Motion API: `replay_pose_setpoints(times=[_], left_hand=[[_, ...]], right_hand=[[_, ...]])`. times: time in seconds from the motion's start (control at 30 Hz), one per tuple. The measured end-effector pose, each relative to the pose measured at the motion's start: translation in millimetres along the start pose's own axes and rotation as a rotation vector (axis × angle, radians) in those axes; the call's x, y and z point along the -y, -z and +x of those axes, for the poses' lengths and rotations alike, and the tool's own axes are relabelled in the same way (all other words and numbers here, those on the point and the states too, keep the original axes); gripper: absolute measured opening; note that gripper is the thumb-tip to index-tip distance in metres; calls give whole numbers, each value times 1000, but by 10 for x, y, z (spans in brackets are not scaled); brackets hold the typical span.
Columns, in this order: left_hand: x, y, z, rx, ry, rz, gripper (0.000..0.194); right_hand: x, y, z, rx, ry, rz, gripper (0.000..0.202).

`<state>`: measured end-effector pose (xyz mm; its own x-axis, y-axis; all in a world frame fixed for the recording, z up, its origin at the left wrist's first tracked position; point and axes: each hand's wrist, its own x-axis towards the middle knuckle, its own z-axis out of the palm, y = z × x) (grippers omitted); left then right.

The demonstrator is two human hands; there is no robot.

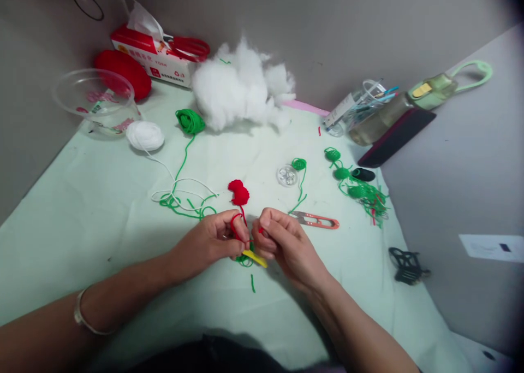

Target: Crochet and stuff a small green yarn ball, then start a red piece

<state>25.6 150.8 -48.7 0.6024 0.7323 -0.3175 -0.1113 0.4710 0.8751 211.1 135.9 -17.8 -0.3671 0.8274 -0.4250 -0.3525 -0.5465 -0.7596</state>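
Red yarn (236, 226), a soft matte strand, is looped around the left hand (229, 235) and runs down from a compact, two-lobed red bundle (238, 193) lying just beyond the hands, mid-surface. Left grip: pinched, thumb against fingers, on the red yarn. Right hand (282, 239): fingers curled, grip clenched on a small bit of red, mostly hidden; its form cannot be told. Slim yellow handle (255, 259), smooth, tilted, just below the left fingertips; whether held or resting cannot be told. Loose coils of green yarn (244, 262) lie beneath it.

Other materials: white fluffy stuffing (241, 86), cloud-like, far side; a white yarn ball (145, 136), rounded, to the left, trailing a thin strand; an oblong green yarn ball (190, 121) near the stuffing. Orange-handled snips (317, 220), metal blades, right of the right hand. Clear round dish (287, 175), small shiny pieces inside. Surface (102, 209): pale green covering, lightly creased.
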Motion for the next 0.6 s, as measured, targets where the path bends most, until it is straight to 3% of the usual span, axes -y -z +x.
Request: replay_pose_setpoints(times=[0.17, 0.33, 0.47, 0.6], left_hand=[[-7, 47, -2, 40, -1, 8, 10], [-77, 26, -3, -7, -3, -60, 14], [-55, -9, -22, -45, -24, -123, 15], [-48, -16, -44, -40, -60, -149, 13]], right_hand=[[30, 33, 3, -17, -9, 20, 41], [46, 86, 46, -60, 103, -49, 33], [56, 143, 7, -158, 268, -316, 23], [7, 183, -37, -159, 518, -834, 17]])
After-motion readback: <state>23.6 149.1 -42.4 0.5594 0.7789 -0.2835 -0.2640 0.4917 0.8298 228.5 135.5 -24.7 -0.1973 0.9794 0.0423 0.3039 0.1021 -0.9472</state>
